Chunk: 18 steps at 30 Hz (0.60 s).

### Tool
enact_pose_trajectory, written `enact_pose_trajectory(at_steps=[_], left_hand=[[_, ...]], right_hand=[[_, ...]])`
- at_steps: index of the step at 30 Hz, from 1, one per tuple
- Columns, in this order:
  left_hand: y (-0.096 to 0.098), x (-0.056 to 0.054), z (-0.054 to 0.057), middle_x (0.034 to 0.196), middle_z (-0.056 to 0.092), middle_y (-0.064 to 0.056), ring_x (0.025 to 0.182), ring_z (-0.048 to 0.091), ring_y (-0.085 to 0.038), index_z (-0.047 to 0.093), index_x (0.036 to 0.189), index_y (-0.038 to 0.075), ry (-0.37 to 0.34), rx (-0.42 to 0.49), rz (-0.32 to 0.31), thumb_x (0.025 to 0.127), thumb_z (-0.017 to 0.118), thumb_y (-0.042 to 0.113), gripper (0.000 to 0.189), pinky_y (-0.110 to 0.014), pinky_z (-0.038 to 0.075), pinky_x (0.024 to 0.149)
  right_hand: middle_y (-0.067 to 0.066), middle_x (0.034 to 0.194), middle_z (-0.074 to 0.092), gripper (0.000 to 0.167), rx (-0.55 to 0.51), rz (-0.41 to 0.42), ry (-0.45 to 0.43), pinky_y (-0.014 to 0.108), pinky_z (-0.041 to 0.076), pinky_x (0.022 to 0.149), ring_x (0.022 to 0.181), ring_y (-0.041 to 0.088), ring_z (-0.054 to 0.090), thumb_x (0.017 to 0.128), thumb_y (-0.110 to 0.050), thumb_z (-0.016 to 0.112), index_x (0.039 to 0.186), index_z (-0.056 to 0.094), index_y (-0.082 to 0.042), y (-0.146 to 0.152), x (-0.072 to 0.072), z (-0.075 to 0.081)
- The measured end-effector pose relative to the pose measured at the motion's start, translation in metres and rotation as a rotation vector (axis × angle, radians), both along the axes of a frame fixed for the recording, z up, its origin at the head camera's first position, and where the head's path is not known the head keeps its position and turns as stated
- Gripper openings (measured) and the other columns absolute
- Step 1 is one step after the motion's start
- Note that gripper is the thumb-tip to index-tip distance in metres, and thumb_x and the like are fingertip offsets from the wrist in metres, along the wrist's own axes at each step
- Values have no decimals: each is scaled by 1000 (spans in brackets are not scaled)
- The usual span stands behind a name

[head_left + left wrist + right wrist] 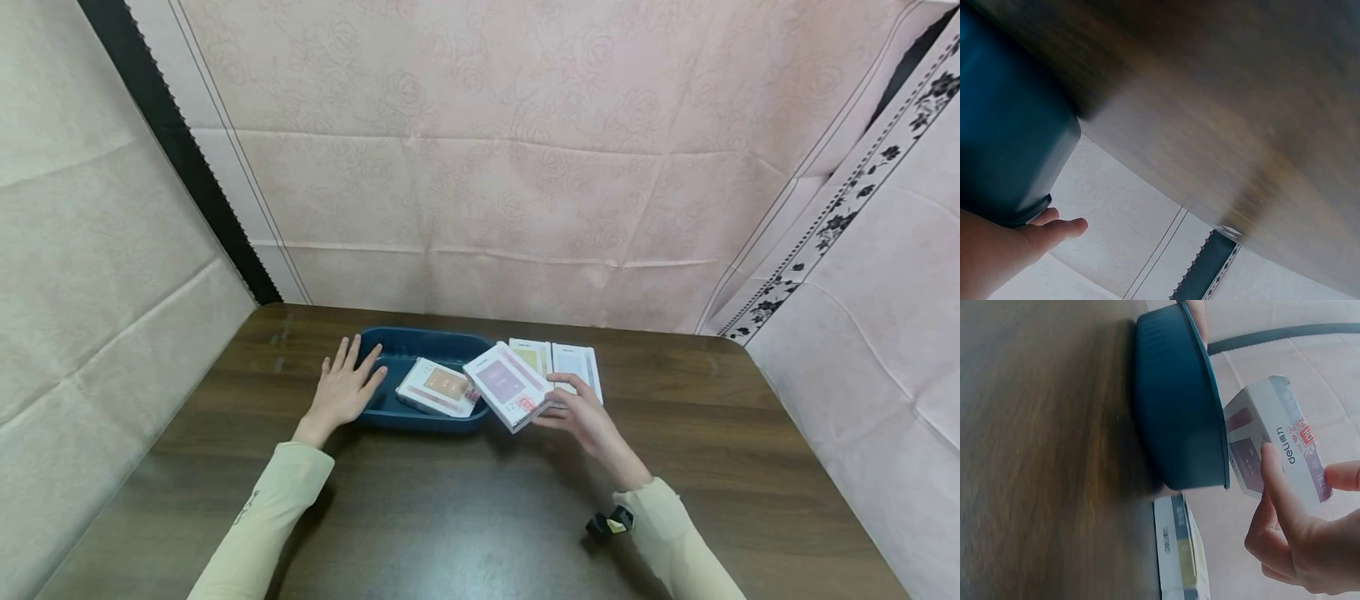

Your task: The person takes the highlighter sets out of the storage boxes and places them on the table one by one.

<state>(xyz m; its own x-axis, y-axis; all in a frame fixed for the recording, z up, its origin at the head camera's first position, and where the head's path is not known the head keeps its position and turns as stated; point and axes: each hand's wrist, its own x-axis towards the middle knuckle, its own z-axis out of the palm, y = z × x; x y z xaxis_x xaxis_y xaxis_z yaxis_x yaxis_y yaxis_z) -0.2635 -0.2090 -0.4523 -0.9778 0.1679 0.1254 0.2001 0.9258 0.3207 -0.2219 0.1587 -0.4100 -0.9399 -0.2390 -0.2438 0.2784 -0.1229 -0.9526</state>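
Observation:
My right hand [581, 417] grips a white box with a purple panel [504, 382] by its near right end. In the head view that box is tilted and overlaps the right rim of a blue tray [420, 422]. The right wrist view shows "deli" lettering on the side of the purple-panel box [1291, 440], with thumb and fingers on opposite faces. A similar white box with an orange-tan panel [442, 387] lies inside the tray. My left hand [343, 387] rests on the tray's left rim, fingers straight and spread.
Right of the tray, a white box with a yellow-green panel [531, 353] and another with a pale blue panel [576, 362] lie side by side on the brown wooden table [450, 517]. A pinkish cloth [480, 200] hangs behind the table's far edge.

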Motion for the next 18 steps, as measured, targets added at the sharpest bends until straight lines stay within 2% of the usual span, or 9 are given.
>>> enact_pose_trajectory(at_steps=[9,18], left_hand=[[0,0,1,149,6,-21,137,-2,-39,25,142,15,0,2,0,94,33,42,56,-65,6,103],[0,1,0,149,6,-20,137,-1,-38,25,142,15,4,0,-1,94,32,45,57,-65,6,102]], right_hand=[[17,112,47,43,23,-69,14,42,48,85,85,18,63,90,-7,45,128,28,0,20,-1,-1],[14,115,42,40,-7,-99,29,38,50,82,84,16,63,92,-8,41,128,26,0,34,2,-3]])
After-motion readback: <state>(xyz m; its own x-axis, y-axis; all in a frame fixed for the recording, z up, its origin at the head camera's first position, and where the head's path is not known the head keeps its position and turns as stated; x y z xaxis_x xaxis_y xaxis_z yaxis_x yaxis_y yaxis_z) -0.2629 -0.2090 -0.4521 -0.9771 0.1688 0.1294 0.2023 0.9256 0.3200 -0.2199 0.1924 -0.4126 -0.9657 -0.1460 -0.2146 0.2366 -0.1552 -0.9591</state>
